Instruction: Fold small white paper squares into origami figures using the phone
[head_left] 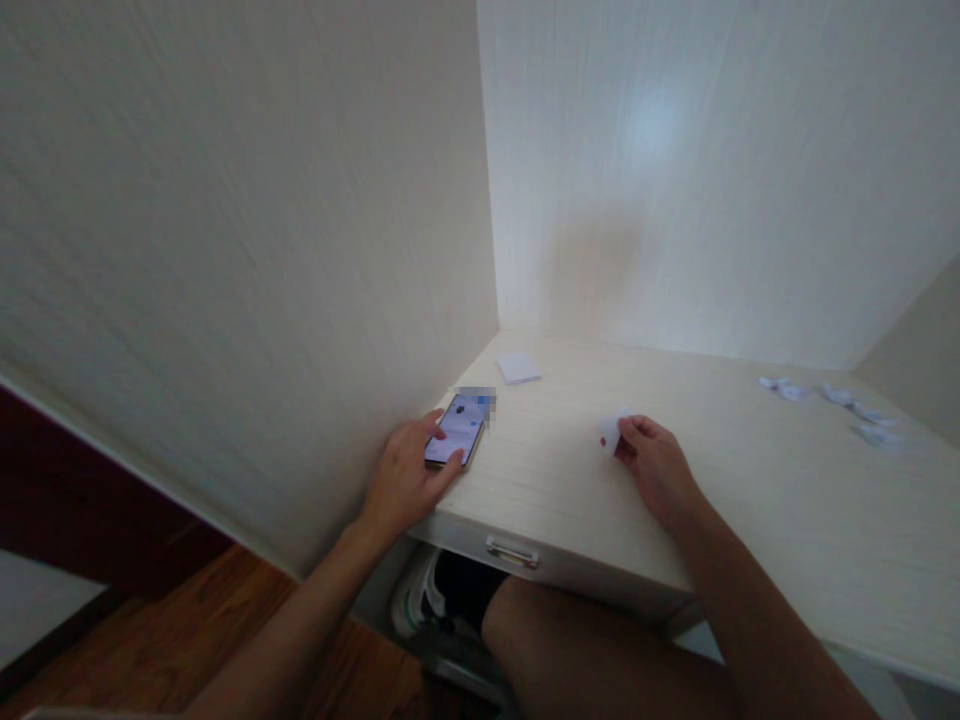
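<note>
My left hand [409, 468] is around the lower end of a smartphone [459, 432] with a lit screen, at the desk's left front. Its thumb lies along the lower right corner, and a finger reaches over the left part of the screen. Between the thumb and fingers of my right hand [654, 458] is a small white piece of paper [611, 434] with a red spot on it, held just over the desktop. The curled fingers hide part of that piece.
A square white paper stack [517, 368] lies near the back left corner of the pale desk [570, 490]. Several crumpled white pieces [847, 400] are at the far right. Walls rise left and behind. A drawer handle [512, 552] sticks out in front, above my leg.
</note>
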